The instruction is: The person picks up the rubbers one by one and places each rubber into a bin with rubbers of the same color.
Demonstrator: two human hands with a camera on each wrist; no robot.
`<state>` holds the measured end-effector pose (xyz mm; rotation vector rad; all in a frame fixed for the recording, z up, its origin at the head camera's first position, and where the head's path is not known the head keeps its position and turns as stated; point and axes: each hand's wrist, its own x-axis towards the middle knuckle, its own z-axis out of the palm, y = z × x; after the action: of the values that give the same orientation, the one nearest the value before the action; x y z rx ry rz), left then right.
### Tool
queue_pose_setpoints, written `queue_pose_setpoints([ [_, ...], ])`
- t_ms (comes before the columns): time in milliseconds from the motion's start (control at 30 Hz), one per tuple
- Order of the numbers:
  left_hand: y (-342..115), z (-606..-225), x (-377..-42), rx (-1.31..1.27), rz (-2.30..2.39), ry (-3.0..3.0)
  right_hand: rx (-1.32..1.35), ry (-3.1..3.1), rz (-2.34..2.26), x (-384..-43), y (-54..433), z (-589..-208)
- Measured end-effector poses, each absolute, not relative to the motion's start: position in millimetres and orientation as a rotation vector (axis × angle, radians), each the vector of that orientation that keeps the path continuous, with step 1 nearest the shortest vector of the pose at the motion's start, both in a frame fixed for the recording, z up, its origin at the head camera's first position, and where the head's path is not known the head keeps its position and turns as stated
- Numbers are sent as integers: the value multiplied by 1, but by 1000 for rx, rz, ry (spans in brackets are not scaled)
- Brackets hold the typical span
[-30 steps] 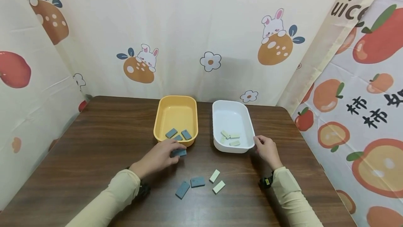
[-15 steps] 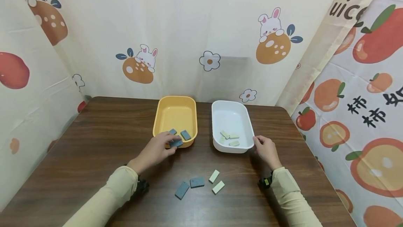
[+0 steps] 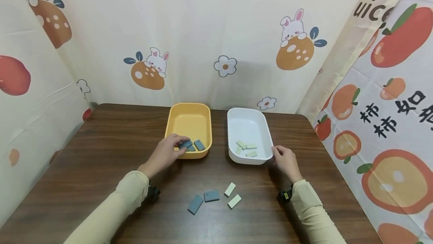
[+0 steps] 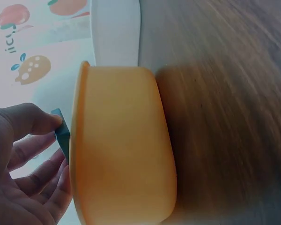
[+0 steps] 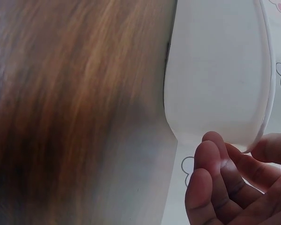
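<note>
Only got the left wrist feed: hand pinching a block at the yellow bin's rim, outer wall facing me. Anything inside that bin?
Observer: Yes. Besides the held block, head view shows at least two blue-grey blocks at the near end of the yellow bin.
Operator: Loose ones on the table?
Observer: Four in head view: a blue-grey pair and a pale pair.
Operator: Right hand?
Observer: Right hand pinches the white bin by its rim, at the near right corner.
</note>
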<state>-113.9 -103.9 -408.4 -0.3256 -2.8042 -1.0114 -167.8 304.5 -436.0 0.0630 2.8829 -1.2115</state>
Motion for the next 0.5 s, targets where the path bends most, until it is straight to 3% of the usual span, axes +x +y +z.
queue_pose_setpoints([
  [500, -106, -410, -138, -252, -1032, -2898, 71, 2877, -1233, -166, 305, -437],
])
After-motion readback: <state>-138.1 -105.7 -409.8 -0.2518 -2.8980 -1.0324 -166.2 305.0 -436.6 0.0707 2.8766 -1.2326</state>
